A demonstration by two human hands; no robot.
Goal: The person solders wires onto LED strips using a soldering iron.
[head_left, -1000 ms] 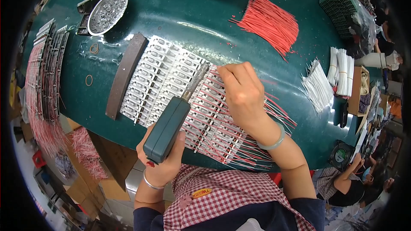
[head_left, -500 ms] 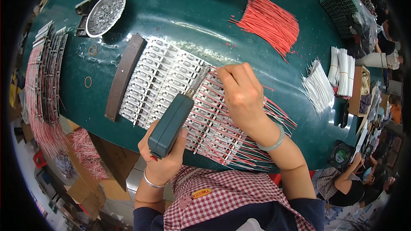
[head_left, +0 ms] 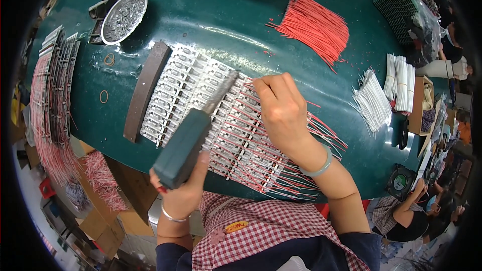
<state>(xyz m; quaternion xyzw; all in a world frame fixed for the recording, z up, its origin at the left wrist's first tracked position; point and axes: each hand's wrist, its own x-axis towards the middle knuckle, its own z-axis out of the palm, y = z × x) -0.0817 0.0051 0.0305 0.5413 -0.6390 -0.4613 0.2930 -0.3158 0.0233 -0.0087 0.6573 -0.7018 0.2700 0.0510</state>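
Note:
My left hand (head_left: pixel 183 190) is wrapped round a dark green hand tool (head_left: pixel 182 143) with a thick, blocky body. A rough grey metal shaft runs from the tool toward the upper right, over rows of small white parts with metal contacts (head_left: pixel 193 83). My right hand (head_left: pixel 282 103) is closed in a pinch at the upper end of these rows, at a thin red wire (head_left: pixel 249 82). Its fingertips are partly hidden. Many red and white wires (head_left: pixel 326 128) lie across the right part of the rows and stick out past their edge.
A brown bar (head_left: pixel 147 90) lies along the rows' left side. Beyond it stands a metal bowl of shiny bits (head_left: pixel 124 17). Red wires (head_left: pixel 316 27) are heaped at the far right, white wires (head_left: pixel 372 100) nearer. Stacked wired parts (head_left: pixel 50 90) line the left edge. A co-worker (head_left: pixel 409 216) sits at right.
The green tool and my left hand have moved a little left and toward me, and the shaft has shifted slightly left. My right hand has barely moved.

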